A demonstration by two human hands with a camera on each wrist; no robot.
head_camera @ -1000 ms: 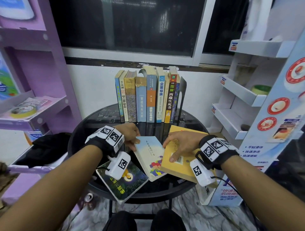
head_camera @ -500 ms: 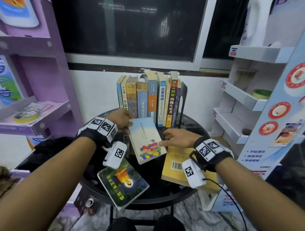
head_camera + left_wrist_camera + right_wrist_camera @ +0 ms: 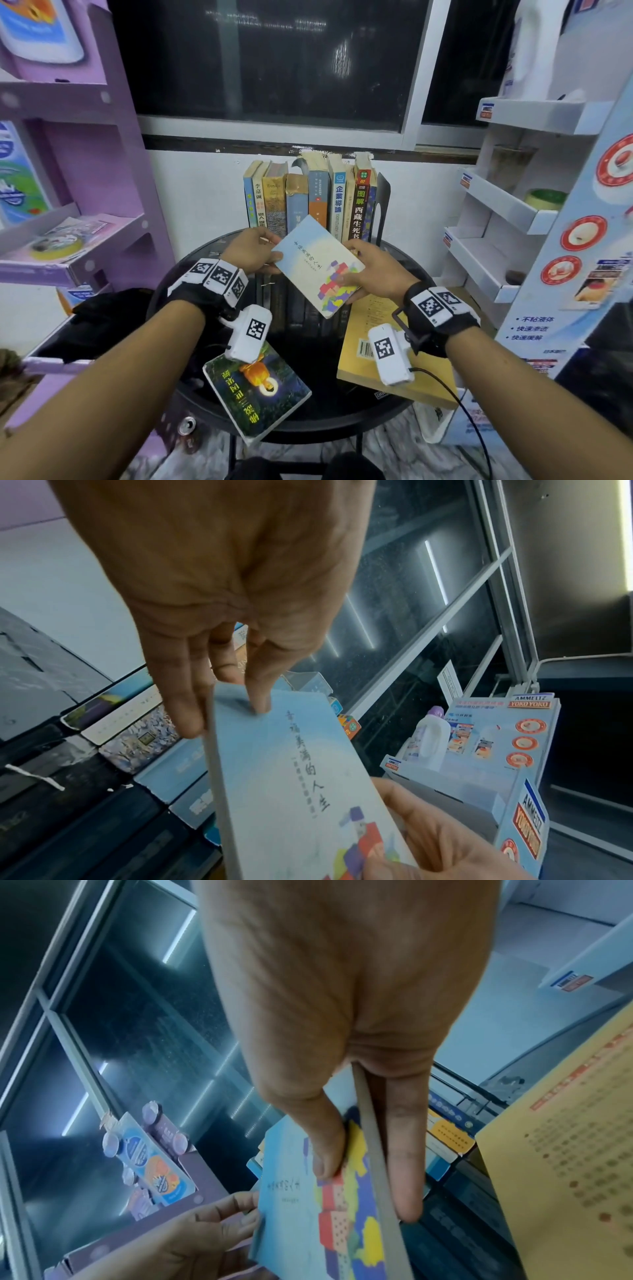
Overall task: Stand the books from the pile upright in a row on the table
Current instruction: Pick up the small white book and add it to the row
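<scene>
Raised since the earlier frames, the light blue book (image 3: 318, 265) is now held clear of the round black table (image 3: 342, 416), tilted, just in front of the row of upright books (image 3: 313, 197) at the table's far edge. A black bookend (image 3: 383, 202) closes the row's right end. Bare tabletop is seen between the row and the two books left lying flat: the green-covered book (image 3: 255, 394) overhangs the near rim at left, and the yellow book (image 3: 373, 349) overhangs it at right. The left hand (image 3: 251, 251) has its grip clamped on the blue book's far left corner, thumb on the cover and fingers (image 3: 181, 696) behind. The right hand (image 3: 375, 270) pinches the opposite edge, thumb on the cover's coloured blocks, fingers (image 3: 405, 1164) underneath. A tape roll (image 3: 56, 245) lies on the purple shelf (image 3: 85, 265) at left.
</scene>
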